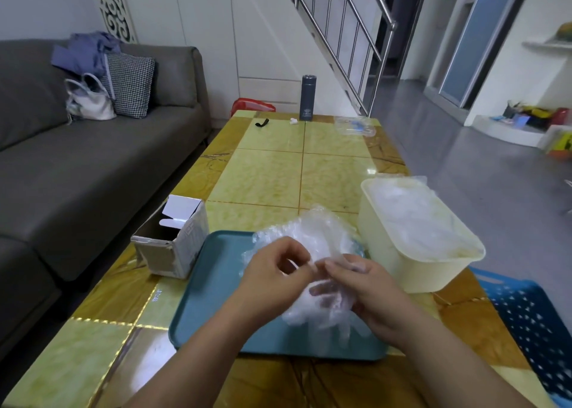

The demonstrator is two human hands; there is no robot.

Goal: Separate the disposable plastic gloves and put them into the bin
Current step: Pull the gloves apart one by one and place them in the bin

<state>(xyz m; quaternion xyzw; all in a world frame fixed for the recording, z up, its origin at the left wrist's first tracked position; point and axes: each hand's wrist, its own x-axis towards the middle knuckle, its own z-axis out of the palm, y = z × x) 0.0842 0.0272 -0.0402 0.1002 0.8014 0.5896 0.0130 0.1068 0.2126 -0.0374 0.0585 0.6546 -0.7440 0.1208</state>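
A clump of clear plastic gloves [312, 231] lies on the far part of a teal tray [213, 284]. Over the tray's middle, my left hand [275, 277] and my right hand [368, 293] both pinch thin clear gloves [322, 308], which hang crumpled between and below them. The fingertips of both hands meet at the glove's upper edge. To the right of the tray stands a cream bin [433, 271] with several clear gloves inside it.
An open cardboard box [173, 243] sits left of the tray. A dark flask [307, 97], a black clip [262, 123] and a clear bag [354, 126] lie at the table's far end. A blue perforated basket [532, 321] stands at the right, a grey sofa [93, 166] at the left.
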